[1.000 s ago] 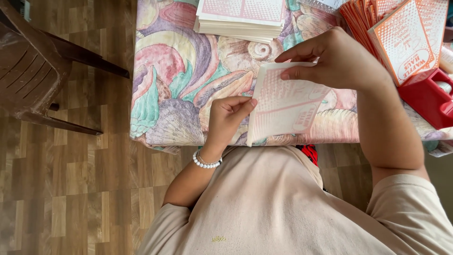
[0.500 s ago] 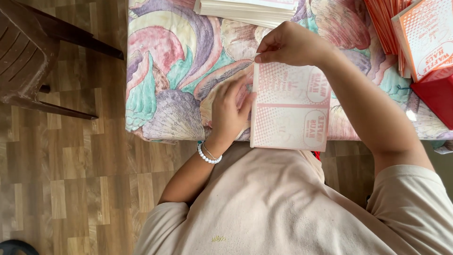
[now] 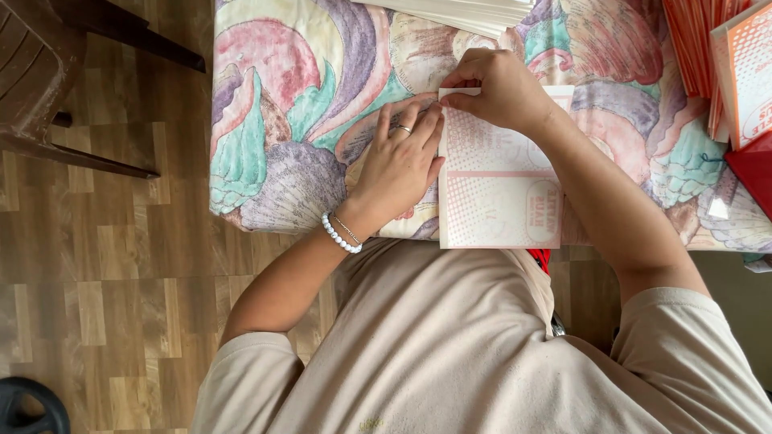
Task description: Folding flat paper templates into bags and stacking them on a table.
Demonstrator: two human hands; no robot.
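Note:
A flat white card sheet with pale red printed panels (image 3: 503,189) lies on the shell-patterned tablecloth (image 3: 297,104), its near edge at the table's front. My left hand (image 3: 398,161) rests flat against the sheet's left edge, fingers together, a ring on one finger and a white bead bracelet at the wrist. My right hand (image 3: 498,88) pinches the sheet's far left corner between thumb and fingers.
A stack of white sheets (image 3: 458,12) lies at the table's far edge. Orange printed cards (image 3: 724,64) stand at the right, with a red box (image 3: 752,181) below them. A dark brown chair (image 3: 48,80) stands on the wooden floor at left.
The sheet was lifted and tilted a second ago; it now lies squared on the cloth. My right hand has come down to its far left corner, and my left hand presses its left edge.

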